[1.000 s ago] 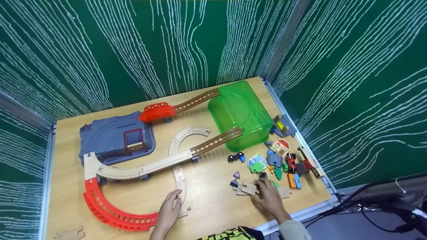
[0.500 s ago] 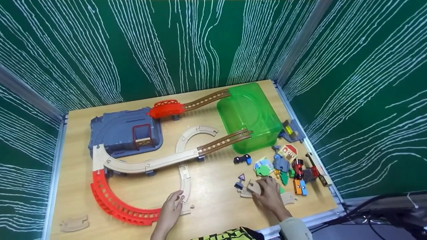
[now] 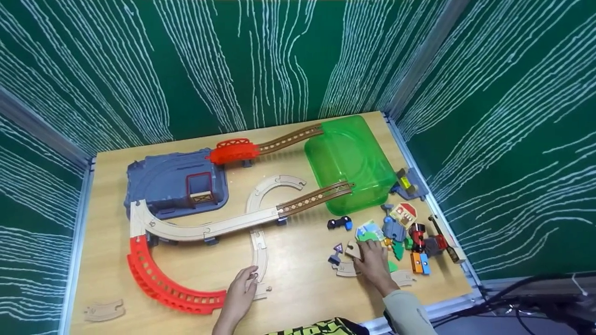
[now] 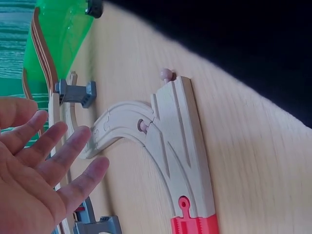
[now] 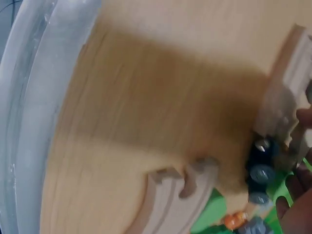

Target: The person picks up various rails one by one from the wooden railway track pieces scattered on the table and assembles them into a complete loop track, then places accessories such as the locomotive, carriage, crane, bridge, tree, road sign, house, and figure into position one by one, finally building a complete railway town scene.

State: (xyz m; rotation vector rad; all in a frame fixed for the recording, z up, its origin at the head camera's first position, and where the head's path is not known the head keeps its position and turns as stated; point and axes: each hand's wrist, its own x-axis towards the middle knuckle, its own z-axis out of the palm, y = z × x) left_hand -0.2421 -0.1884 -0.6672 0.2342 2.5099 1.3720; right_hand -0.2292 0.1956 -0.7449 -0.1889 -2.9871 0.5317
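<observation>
In the head view my right hand [image 3: 372, 264] grips a short wooden track piece [image 3: 353, 249], holding it above a curved wooden track [image 3: 347, 269]. Only some fingers [image 5: 296, 187] show at the right edge of the right wrist view, so much of that grip is hidden. My left hand [image 3: 240, 295] hovers by the near end of the red curved track [image 3: 186, 300]. Its fingers are spread and hold nothing in the left wrist view. Beside them lies a wooden switch track [image 4: 178, 141], joined to the red track and to a wooden curve [image 4: 122, 117].
A green translucent bin [image 3: 349, 163] and a grey plastic base [image 3: 158, 181] carry the raised track loop. Loose toys, including a red house block [image 3: 404, 214] and a red engine [image 3: 418, 235], crowd the right side. A loose track [image 3: 104, 310] lies front left.
My right hand has lifted the short track piece off the pile and carried it slightly farther from me, towards the loose toys. The left hand stays by the switch track. The head view has shifted slightly.
</observation>
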